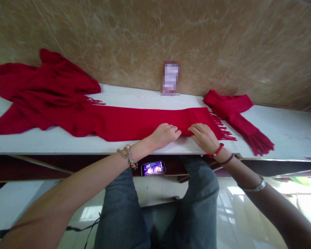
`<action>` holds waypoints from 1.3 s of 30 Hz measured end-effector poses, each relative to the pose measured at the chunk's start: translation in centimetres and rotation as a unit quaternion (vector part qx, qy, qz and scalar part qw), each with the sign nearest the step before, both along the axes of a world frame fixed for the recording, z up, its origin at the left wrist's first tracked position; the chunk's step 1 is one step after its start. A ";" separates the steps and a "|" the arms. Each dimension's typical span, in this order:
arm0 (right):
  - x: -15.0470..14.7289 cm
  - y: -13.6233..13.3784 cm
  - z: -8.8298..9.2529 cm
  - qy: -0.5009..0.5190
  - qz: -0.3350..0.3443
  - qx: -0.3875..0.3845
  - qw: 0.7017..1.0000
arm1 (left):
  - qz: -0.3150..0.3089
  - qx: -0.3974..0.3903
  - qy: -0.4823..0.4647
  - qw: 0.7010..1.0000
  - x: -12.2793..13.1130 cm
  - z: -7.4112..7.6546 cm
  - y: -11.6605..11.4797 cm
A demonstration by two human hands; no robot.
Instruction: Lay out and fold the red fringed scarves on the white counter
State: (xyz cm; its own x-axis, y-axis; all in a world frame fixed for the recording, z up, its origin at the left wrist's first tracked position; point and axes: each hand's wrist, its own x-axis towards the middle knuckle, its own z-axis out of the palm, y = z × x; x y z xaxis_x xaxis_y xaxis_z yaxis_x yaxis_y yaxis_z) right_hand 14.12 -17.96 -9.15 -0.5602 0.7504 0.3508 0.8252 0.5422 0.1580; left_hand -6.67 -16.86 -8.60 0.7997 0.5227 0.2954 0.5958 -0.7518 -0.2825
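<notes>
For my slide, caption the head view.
Left hand and right hand at the near edge of a red scarf on a white tabletop.

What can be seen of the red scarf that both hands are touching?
The red scarf looks like soft woven cloth, plain in colour, with a fringe at its right end. It lies flattened along the white tabletop; its left part runs into a crumpled red heap, and where it ends there is unclear. The left hand and right hand touch its near edge.

A brown marbled wall (119, 38) backs a white wood-grain table (287, 128) above glossy, light-reflecting floor tiles (230, 218).
</notes>
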 end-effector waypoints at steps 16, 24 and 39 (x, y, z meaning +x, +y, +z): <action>0.0 -0.2 -0.8 -0.063 -0.016 0.125 0.990 | 0.006 0.027 0.009 1.000 -0.1 -0.3 -0.1; 0.7 -0.7 -0.4 -0.061 0.025 0.131 0.989 | -0.004 0.009 0.007 1.000 -0.7 -0.6 -0.6; 1.8 -0.3 0.4 0.047 0.098 -0.021 0.994 | 0.048 -0.285 0.017 0.957 -3.5 0.2 0.1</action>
